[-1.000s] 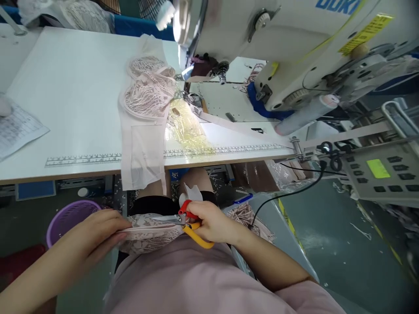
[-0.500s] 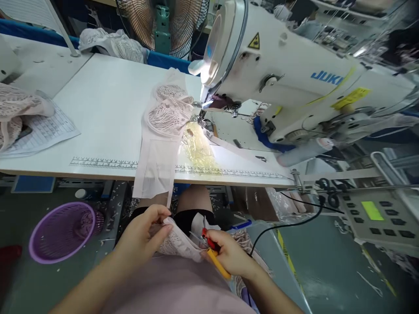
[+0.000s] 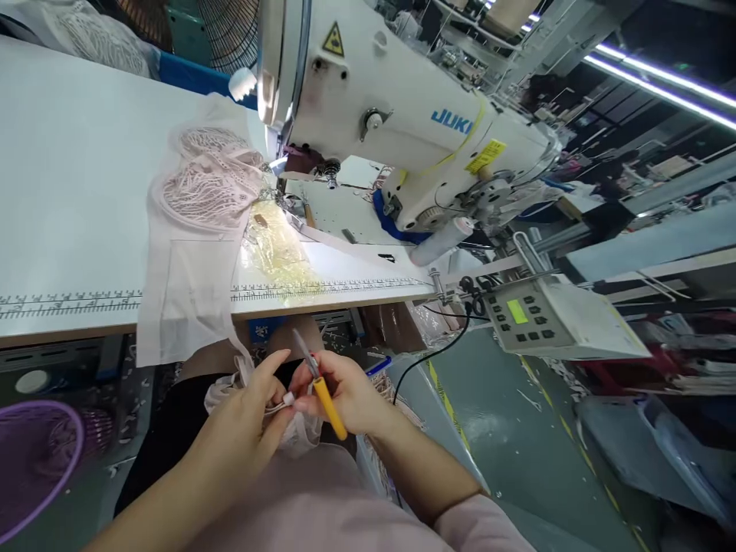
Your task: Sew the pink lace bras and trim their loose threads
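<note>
Over my lap, my left hand (image 3: pixel 250 414) is closed in a pinch on the edge of a pale pink lace garment piece (image 3: pixel 302 433); a small folded white end sticks out between its thumb and fingers. Close beside it, my right hand (image 3: pixel 353 395) grips scissors (image 3: pixel 327 406) with a yellow handle, blades pointing up and to the left. Its fingertips also meet the pale fabric, though the fingers partly hide that contact. A pale pink lace bra (image 3: pixel 201 199) lies on the table at the sewing machine's needle, its sheer lower panel hanging over the front edge.
The white sewing machine (image 3: pixel 391 107) stands over the table (image 3: pixel 74 169), which has a ruler strip along its front. Yellowish clear plastic (image 3: pixel 276 249) lies by the needle. A control box (image 3: pixel 529 318) hangs at right; a purple basket (image 3: pixel 74 429) stands on the floor at left.
My view has swung right. My hands have come closer together, and the scissors have turned so their blades point up. My left hand now pinches a small folded white end.
</note>
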The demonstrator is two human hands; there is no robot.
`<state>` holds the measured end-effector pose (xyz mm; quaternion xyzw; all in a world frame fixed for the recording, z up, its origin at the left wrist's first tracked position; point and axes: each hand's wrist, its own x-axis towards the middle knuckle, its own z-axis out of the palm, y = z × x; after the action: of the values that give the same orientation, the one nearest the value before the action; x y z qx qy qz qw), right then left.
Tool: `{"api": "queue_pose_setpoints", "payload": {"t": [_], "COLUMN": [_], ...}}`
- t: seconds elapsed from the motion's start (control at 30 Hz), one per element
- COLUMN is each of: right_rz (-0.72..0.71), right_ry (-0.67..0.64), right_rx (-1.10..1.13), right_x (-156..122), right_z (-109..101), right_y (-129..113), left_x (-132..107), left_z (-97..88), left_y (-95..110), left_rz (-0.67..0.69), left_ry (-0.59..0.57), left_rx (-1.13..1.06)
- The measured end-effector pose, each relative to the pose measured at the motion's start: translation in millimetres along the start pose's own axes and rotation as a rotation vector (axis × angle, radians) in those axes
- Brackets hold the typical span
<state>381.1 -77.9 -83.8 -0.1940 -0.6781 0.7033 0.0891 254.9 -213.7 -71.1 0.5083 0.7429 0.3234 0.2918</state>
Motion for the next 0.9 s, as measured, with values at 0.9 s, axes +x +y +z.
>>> {"api": "queue_pose_setpoints", "payload": {"t": [0.9], "right_rz": [-0.113], "right_ry": [-0.471], "right_rx": [-0.532], "right_x": [-6.4], "right_z": [-33.9], "right_y": [15.9], "left_x": [17.4], "left_z": [-30.8], "left_y": [-1.0], "left_rz": [-0.428], "left_ry": [-0.230], "left_rx": [-0.607]}}
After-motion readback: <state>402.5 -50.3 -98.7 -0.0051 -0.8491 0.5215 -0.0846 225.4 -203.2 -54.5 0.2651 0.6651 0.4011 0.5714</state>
